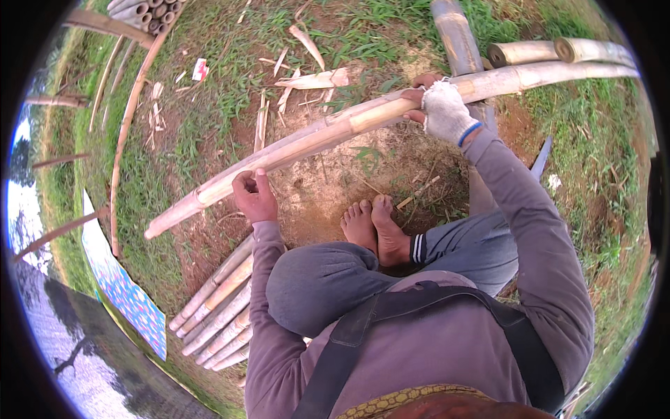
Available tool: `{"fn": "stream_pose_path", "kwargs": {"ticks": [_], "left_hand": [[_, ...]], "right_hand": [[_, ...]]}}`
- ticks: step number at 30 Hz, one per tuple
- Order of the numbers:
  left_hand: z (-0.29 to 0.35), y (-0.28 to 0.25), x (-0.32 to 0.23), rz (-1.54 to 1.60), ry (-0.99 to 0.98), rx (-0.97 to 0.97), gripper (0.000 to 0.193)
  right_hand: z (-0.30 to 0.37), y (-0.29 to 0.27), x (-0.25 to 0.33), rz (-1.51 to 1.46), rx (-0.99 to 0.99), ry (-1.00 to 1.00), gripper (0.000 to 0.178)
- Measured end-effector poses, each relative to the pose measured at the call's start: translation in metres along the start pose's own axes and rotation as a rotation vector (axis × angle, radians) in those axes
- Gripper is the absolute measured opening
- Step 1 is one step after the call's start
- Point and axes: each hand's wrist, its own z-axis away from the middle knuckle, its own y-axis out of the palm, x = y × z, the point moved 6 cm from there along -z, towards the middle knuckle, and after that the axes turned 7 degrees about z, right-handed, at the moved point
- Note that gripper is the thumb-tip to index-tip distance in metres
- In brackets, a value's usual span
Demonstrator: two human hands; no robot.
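Observation:
A long pale bamboo pole (307, 145) slants across in front of me, its left end low and its right end far. A lengthwise line runs along it. My left hand (256, 197), bare, grips its near side toward the left end, with the thumb up against the pole and the fingers curled. My right hand (444, 110) wears a white fingerless-looking glove with a blue cuff. Its fingers wrap over the pole where it crosses a thick grey bamboo piece (457, 38). My bare feet (377, 227) rest on the soil below the pole.
Cut bamboo poles (222, 307) lie at my left, and more are stacked (159, 15) at the far left. Two bamboo lengths (523, 53) lie beyond my right hand. Right of my forearm is a flat blade (541, 158). Bamboo splinters (314, 79) litter the grass.

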Motion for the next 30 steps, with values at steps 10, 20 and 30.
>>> {"fn": "stream_pose_path", "kwargs": {"ticks": [10,20,30], "left_hand": [[0.028,0.232,-0.192,-0.628,0.789,0.97,0.103],[0.032,0.291,-0.173,-0.709,0.512,1.029,0.101],[0.034,0.292,-0.177,-0.773,0.522,0.964,0.101]], "right_hand": [[0.008,0.011,0.0,-0.04,0.069,0.11,0.04],[0.304,-0.03,-0.145,-0.17,0.383,0.869,0.041],[0.553,0.085,-0.086,-0.294,0.335,1.315,0.021]]}}
